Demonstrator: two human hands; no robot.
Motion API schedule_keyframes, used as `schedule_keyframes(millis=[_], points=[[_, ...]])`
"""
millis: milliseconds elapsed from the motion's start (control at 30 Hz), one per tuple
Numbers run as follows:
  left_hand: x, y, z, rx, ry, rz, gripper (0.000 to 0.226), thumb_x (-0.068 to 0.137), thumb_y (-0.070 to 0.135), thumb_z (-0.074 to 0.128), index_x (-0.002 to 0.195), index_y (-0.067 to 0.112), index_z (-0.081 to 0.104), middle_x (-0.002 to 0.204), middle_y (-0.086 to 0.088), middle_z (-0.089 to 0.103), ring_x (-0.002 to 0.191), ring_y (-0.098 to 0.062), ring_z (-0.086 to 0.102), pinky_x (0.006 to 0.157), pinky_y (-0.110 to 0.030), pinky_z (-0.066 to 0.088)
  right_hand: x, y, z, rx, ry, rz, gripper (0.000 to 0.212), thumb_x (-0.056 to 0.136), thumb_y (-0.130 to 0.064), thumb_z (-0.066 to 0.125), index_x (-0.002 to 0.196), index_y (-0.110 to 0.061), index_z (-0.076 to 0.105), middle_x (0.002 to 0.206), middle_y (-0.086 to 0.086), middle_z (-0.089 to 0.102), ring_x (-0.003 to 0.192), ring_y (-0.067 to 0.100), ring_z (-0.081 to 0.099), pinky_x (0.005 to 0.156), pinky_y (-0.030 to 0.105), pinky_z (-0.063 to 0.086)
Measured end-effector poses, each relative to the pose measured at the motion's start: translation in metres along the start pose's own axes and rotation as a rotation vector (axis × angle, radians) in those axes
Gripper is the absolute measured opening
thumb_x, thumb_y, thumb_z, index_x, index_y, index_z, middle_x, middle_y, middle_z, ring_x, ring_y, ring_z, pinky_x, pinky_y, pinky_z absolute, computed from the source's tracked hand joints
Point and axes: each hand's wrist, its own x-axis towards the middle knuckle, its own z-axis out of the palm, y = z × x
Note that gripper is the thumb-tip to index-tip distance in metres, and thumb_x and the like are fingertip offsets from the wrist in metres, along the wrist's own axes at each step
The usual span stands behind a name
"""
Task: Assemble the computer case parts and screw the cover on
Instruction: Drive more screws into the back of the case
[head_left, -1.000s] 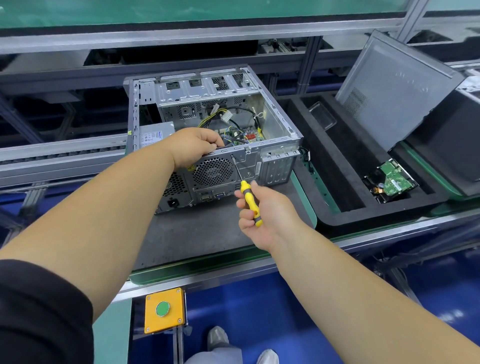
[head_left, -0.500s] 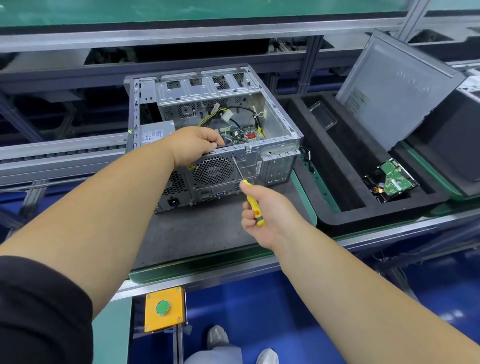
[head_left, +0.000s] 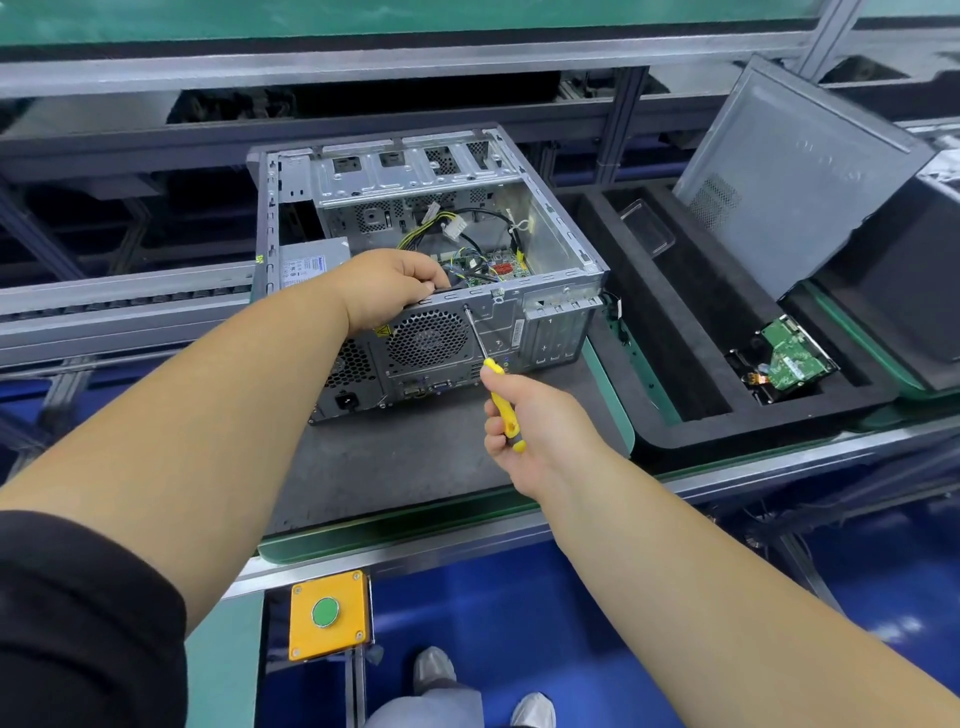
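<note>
An open grey computer case (head_left: 550, 322) lies on its side on a dark mat (head_left: 395, 467), its rear panel with fan grille facing me. My left hand (head_left: 389, 291) grips the top rear edge of the case, fingers curled over the rim. My right hand (head_left: 524, 415) holds a yellow-handled screwdriver (head_left: 501, 400); its metal shaft slants up to the rear panel just right of the fan grille. The grey side cover (head_left: 789, 171) leans upright at the right, apart from the case.
A black foam tray (head_left: 675, 332) to the right holds a green hard-drive board (head_left: 789, 358) and a clear plastic box (head_left: 647, 226). A dark panel (head_left: 904, 280) stands at far right. A yellow box with a green button (head_left: 327, 613) hangs below the bench edge. Conveyor rails run behind.
My right hand has slid slightly up the screwdriver handle and turned a little, with the tip kept at the rear panel. My left hand stays on the case edge.
</note>
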Motion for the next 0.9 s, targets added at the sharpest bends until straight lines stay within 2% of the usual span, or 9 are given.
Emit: schedule_keyframes(millis=[100,200,300,367,433,600,733,800,900], points=[[-0.0003,-0.0002,-0.0004,0.002,0.004,0.002,0.025,0.097,0.019,0.051,0.096,0.035,0.070,0.050,0.023,0.054,0.043,0.002,0.041,0.051,-0.022,0.032,-0.0009,-0.0016,0.0009,-0.098,-0.022,0.026,0.037,0.100,-0.043,0.054,0.082,-0.013,0.065,0.058,-0.003,0.063,0.042,0.007,0.042,0.041,0.017,0.034],[-0.0004,-0.0007,0.0005,-0.006,-0.001,0.002,0.026,0.097,0.019,0.051,0.093,0.036,0.070,0.056,0.017,0.054,0.049,-0.006,0.041,0.051,-0.023,0.034,0.0016,-0.0041,0.0010,-0.044,-0.063,0.074,0.050,0.105,-0.047,0.039,0.083,-0.011,0.066,0.054,-0.002,0.062,0.037,0.007,0.036,0.039,0.017,0.028],[-0.0004,-0.0001,0.0005,-0.014,-0.001,-0.002,0.025,0.097,0.018,0.051,0.095,0.034,0.070,0.057,0.017,0.054,0.051,-0.008,0.041,0.051,-0.022,0.033,0.0011,-0.0049,0.0011,0.028,-0.069,0.059,0.035,0.096,-0.044,0.060,0.085,-0.011,0.065,0.061,0.003,0.054,0.039,0.009,0.035,0.039,0.017,0.027],[-0.0005,0.0010,-0.0002,-0.002,0.007,-0.007,0.024,0.097,0.017,0.051,0.098,0.031,0.071,0.053,0.019,0.054,0.047,-0.003,0.041,0.049,-0.021,0.033,0.0005,-0.0035,0.0009,0.031,-0.048,0.022,0.019,0.088,-0.030,0.074,0.086,-0.013,0.065,0.069,0.004,0.049,0.041,0.009,0.036,0.039,0.018,0.029],[-0.0008,0.0026,-0.0003,0.000,0.011,-0.012,0.024,0.097,0.017,0.050,0.099,0.032,0.070,0.048,0.022,0.053,0.042,0.001,0.040,0.046,-0.017,0.033,0.0007,-0.0022,0.0000,-0.002,-0.025,-0.003,0.017,0.088,-0.026,0.075,0.084,-0.013,0.065,0.071,0.003,0.052,0.041,0.009,0.039,0.039,0.019,0.032],[-0.0036,0.0049,-0.0001,0.008,0.014,-0.013,0.024,0.097,0.018,0.051,0.098,0.033,0.070,0.049,0.023,0.054,0.042,0.003,0.041,0.048,-0.019,0.033,0.0020,-0.0014,0.0014,-0.120,-0.004,0.032,0.036,0.099,-0.044,0.055,0.085,-0.013,0.065,0.061,-0.002,0.063,0.043,0.008,0.043,0.039,0.017,0.034],[-0.0052,0.0067,-0.0008,0.024,0.010,0.000,0.025,0.098,0.019,0.051,0.097,0.036,0.069,0.077,0.019,0.060,0.060,-0.004,0.047,0.056,-0.021,0.037,0.0045,-0.0039,0.0001,-0.032,-0.069,0.101,0.050,0.104,-0.048,0.040,0.089,-0.008,0.066,0.051,-0.002,0.060,0.036,0.006,0.037,0.036,0.016,0.029],[-0.0053,0.0069,-0.0003,0.034,0.010,0.003,0.024,0.098,0.019,0.051,0.098,0.036,0.069,0.086,0.018,0.062,0.065,-0.003,0.049,0.059,-0.022,0.037,0.0035,-0.0041,-0.0005,0.011,-0.079,0.097,0.043,0.100,-0.047,0.050,0.090,-0.009,0.065,0.057,0.001,0.058,0.037,0.007,0.037,0.038,0.017,0.028],[-0.0052,0.0075,-0.0001,0.045,0.009,0.001,0.024,0.098,0.019,0.050,0.099,0.035,0.068,0.080,0.019,0.060,0.061,-0.002,0.047,0.057,-0.021,0.036,0.0007,-0.0005,0.0001,0.040,-0.037,0.030,0.020,0.088,-0.030,0.074,0.087,-0.013,0.066,0.070,0.005,0.052,0.041,0.009,0.039,0.040,0.018,0.032]])
